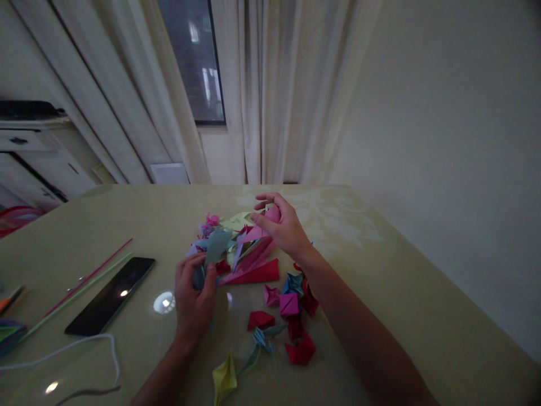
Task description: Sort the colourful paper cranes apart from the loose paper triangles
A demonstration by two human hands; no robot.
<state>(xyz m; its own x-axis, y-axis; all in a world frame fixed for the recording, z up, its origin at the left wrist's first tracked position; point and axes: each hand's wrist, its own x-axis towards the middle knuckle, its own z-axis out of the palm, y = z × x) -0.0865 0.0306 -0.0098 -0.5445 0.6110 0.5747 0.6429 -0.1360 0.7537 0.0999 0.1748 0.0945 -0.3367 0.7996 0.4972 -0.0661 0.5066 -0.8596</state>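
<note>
A heap of folded paper shapes (243,251) in pink, red, grey-blue and pale green lies in the middle of a glossy yellowish table (397,293). My left hand (194,296) is closed round a grey-blue folded piece (213,254) at the heap's near left side. My right hand (283,225) reaches over the heap's far side, its fingers pinched on a pink folded piece (266,223). More small folded pieces, red (300,349), magenta (289,304), blue (261,338) and yellow (224,380), lie scattered nearer to me.
A dark phone (112,293) lies flat to the left, with a pink stick (91,275) and a green stick (71,301) beside it. A white cable (91,341) curls at the near left. Curtains and a window stand behind the table; a wall runs along the right.
</note>
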